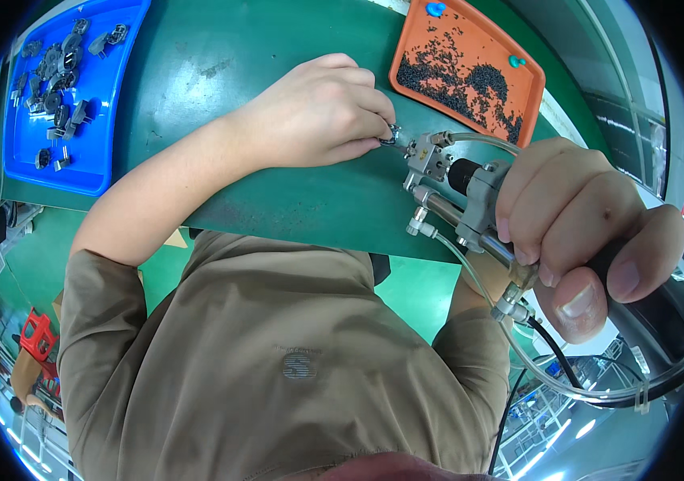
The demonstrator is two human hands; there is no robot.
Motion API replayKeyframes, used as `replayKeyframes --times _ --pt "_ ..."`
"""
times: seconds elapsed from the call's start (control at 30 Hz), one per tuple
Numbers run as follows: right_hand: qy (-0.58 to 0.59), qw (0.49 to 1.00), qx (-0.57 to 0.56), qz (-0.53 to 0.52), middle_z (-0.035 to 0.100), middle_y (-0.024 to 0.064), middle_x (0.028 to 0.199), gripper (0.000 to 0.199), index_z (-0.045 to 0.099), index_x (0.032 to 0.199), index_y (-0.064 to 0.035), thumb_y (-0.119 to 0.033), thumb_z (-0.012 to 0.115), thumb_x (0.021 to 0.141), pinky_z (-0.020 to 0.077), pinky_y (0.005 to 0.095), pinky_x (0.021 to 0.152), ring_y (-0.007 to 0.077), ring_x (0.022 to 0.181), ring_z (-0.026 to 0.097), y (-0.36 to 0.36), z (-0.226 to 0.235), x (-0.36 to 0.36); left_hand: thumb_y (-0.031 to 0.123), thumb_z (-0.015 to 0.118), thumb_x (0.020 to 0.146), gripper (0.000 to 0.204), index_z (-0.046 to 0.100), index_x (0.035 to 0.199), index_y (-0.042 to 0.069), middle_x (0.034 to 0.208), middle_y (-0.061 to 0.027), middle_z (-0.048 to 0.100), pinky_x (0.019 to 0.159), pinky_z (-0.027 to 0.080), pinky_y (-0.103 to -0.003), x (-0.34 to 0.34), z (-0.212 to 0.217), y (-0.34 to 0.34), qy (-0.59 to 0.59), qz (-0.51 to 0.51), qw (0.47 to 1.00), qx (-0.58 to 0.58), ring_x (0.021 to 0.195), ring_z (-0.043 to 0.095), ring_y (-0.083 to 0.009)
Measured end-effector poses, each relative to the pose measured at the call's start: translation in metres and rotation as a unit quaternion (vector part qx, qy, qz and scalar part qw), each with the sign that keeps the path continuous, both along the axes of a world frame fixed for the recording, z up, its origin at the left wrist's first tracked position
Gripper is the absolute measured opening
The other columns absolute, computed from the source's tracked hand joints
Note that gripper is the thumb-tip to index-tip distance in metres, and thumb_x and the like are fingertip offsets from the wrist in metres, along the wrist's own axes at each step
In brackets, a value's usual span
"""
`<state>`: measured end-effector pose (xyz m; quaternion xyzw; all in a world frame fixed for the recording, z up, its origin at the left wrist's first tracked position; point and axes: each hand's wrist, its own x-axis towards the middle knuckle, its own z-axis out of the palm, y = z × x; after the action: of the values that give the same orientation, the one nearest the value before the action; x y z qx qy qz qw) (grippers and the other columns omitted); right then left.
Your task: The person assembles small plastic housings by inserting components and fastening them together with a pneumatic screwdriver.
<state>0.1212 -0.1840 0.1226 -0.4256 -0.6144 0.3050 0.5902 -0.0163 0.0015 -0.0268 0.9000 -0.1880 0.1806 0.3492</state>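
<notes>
My left hand (326, 112) is pinched around a small dark metallic part (392, 135) above the table. Fingers hide most of that part, so its kind cannot be told. In my right hand (582, 216) is a pneumatic dispensing gun (482, 200) with a black handle, metal valve block and hose fittings. The gun's thin tip points left and meets, or nearly meets, the part at my left fingertips. Fingers wrap the gun's handle, and my thumb lies along its near side.
A blue tray (101, 172) at the far left holds several grey-black motor-like parts (61, 76). An orange tray (502, 40) at the far right holds tiny black pieces (486, 80). Clear hose (474, 276) and black cable (554, 353) hang from the gun over the green table's (198, 48) edge.
</notes>
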Motion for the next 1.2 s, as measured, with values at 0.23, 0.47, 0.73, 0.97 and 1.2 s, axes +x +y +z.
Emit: replayKeyframes --times 0.23,0.47,0.73,0.97,1.2 --pt "0.001 1.000 0.009 -0.009 0.056 -0.0030 0.071 0.025 0.049 0.115 -0.0205 -0.017 0.068 0.099 0.0487 0.0300 0.053 0.0126 0.058 0.057 0.001 -0.002 -0.003 0.014 0.078 0.083 0.011 0.076 0.091 0.007 0.104 0.0004 0.073 0.088 0.049 -0.037 0.000 -0.002 -0.001 -0.002 0.001 1.000 -0.002 0.087 0.064 -0.0211" --pt "-0.012 1.000 0.006 -0.005 0.055 -0.0025 0.070 0.023 0.047 0.113 -0.0195 -0.015 0.065 0.099 0.0485 0.0303 0.053 0.0128 0.057 0.055 0.009 0.002 0.001 0.014 0.077 0.084 0.009 0.076 0.089 0.007 0.104 0.0005 0.073 0.087 0.049 -0.038 0.004 -0.001 0.004 -0.009 0.003 1.000 0.001 0.087 0.063 -0.0212" --pt "0.046 0.997 0.037 -0.050 0.057 0.0031 0.065 0.032 0.047 0.098 -0.0120 0.002 0.071 0.083 0.0425 0.0336 0.045 0.0188 0.050 0.054 0.027 -0.001 -0.028 0.023 0.073 0.083 0.010 0.076 0.087 0.014 0.099 0.0041 0.070 0.087 0.048 -0.035 -0.010 0.013 0.003 0.023 0.010 0.999 0.036 0.091 0.060 -0.0171" --pt "0.036 0.988 0.149 -0.009 0.060 -0.0026 0.064 0.025 0.054 0.102 -0.0144 -0.007 0.074 0.087 0.0508 0.0233 0.048 0.0107 0.051 0.059 -0.028 0.037 0.001 0.015 0.075 0.080 0.009 0.076 0.088 0.011 0.100 -0.0011 0.072 0.091 0.049 -0.038 -0.048 0.074 0.047 0.008 0.179 0.959 0.220 0.093 0.064 -0.0226" --pt "0.035 0.997 0.067 -0.002 0.061 0.0055 0.061 0.040 0.051 0.101 -0.0100 0.010 0.079 0.078 0.0467 0.0330 0.042 0.0202 0.046 0.057 -0.007 0.042 0.009 0.016 0.080 0.082 0.024 0.080 0.105 0.011 0.130 -0.0105 0.070 0.099 0.047 -0.045 -0.151 0.071 0.154 0.030 0.562 0.778 0.279 0.111 0.065 -0.0346"
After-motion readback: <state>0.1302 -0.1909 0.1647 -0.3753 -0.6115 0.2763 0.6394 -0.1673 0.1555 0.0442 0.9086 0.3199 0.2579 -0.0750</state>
